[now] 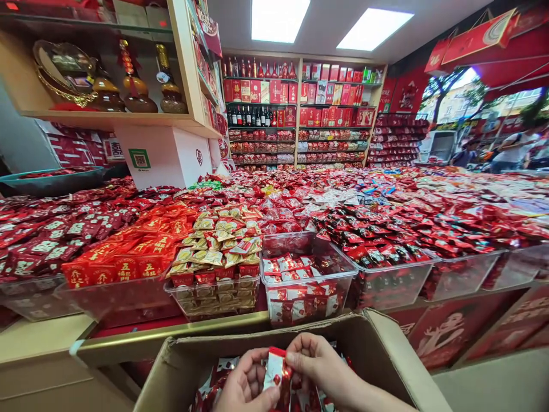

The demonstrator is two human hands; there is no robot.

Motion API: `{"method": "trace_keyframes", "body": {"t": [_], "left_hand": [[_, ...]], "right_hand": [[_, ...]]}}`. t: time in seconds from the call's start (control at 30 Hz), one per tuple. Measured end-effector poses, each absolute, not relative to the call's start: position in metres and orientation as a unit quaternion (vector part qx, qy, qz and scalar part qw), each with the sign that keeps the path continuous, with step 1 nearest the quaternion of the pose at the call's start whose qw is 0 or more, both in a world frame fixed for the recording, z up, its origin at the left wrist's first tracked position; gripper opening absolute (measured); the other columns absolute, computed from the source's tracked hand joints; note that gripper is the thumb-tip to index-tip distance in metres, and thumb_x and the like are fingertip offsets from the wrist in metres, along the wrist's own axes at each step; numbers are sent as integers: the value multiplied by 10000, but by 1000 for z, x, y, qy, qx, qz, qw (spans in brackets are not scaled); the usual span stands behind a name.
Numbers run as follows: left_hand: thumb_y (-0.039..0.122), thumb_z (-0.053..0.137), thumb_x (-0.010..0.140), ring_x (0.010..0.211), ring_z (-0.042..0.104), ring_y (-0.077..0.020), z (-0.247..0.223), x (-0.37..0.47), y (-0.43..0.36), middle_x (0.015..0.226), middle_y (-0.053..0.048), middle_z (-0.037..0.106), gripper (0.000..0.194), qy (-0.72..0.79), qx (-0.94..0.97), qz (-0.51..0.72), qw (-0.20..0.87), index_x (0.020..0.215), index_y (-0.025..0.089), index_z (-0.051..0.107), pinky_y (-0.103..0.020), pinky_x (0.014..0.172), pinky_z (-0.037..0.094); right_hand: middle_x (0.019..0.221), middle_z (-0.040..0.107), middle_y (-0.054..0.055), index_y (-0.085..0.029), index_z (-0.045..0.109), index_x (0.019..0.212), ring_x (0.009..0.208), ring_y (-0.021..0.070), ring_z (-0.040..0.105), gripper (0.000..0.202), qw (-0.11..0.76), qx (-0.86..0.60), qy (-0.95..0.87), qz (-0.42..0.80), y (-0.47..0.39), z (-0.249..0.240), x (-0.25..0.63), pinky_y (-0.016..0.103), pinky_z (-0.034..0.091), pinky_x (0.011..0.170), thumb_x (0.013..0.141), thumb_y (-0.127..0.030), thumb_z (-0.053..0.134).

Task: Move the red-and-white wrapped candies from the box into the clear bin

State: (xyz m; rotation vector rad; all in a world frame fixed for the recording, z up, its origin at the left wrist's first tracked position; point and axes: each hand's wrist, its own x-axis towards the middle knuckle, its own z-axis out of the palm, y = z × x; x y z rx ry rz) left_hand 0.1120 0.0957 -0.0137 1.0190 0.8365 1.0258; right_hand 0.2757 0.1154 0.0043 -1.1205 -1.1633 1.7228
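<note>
Over an open cardboard box (388, 343), both of my hands hold a small red-and-white candy packet (273, 369). My left hand (246, 380) grips its lower left side, thumb across the front. My right hand (315, 363) pinches the upper right edge between thumb and fingers. Beneath the hands, more red-and-white packets (210, 386) lie loose in the box, partly hidden by my hands. Just beyond the box stands a clear plastic bin (309, 280), partly filled with similar packets stacked in rows, its back portion lower than the front.
Left of that bin are bins of gold packets (218, 240) and red-orange packets (132, 246). Bins with dark red packets (386, 252) stand to the right. A gold-edged counter (171, 332) runs behind the box. Shelves (299, 114) with bottles and gift boxes line the back wall.
</note>
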Motion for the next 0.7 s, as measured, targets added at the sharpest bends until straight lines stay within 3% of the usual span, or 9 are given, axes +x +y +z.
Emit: {"method": "trace_keyframes", "body": {"t": [0.4, 0.57, 0.7], "left_hand": [[146, 635, 660, 930, 557, -188, 10, 111, 90, 979, -69, 622, 425, 377, 453, 420, 690, 1034, 185, 436, -327, 841, 405], [175, 690, 603, 877, 573, -200, 5, 114, 91, 921, -70, 631, 431, 377, 432, 434, 695, 977, 184, 476, -333, 797, 416], [323, 742, 520, 792, 577, -188, 0, 108, 91, 907, -50, 618, 573, 324, 411, 439, 730, 1021, 227, 480, -323, 714, 429]], "right_hand": [[535, 497, -28, -128, 463, 715, 464, 52, 444, 364, 381, -431, -426, 699, 118, 10, 283, 161, 311, 417, 651, -467, 580], [681, 546, 7, -124, 496, 834, 535, 71, 468, 407, 344, -394, -476, 708, 110, 9, 275, 172, 339, 436, 584, -399, 660], [708, 553, 11, -133, 518, 822, 621, 93, 485, 289, 349, -388, -546, 655, 98, 20, 278, 198, 375, 544, 633, -318, 634]]}}
